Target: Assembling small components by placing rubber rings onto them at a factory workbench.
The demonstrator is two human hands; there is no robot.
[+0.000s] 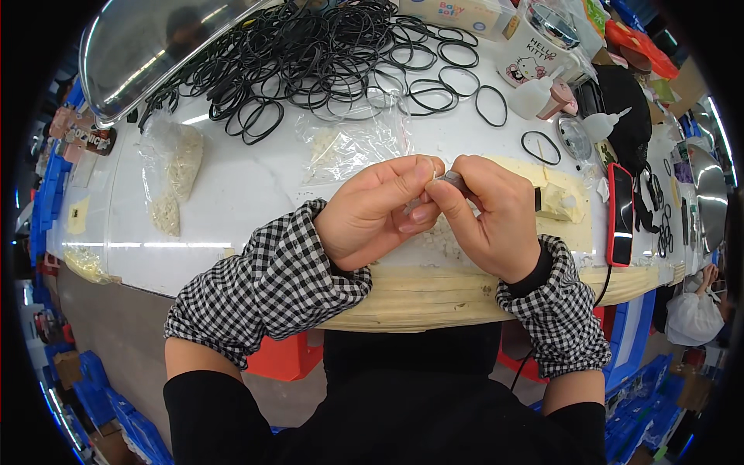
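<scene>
Above the table's near edge, my left hand (376,205) and my right hand (496,213) meet at the fingertips. The left thumb and forefinger pinch a tiny pale piece, mostly hidden. A small grey metal tool (454,183) is gripped in my right hand; the fingers cover most of it, so its kind cannot be made out. Pale bits (438,240) lie scattered beneath the hands. Just beyond them is a clear plastic bag (353,147) with small whitish pieces. Another clear bag (182,167), partly filled with similar pale pieces, lies to the left.
A big heap of black rings (310,58) covers the far side, beside a clear curved cover (167,46). On the right are a red-framed phone (619,213), a yellowish block (562,203), a white cup (535,58) and clear squeeze bottles (535,97). Red stools (287,356) stand below.
</scene>
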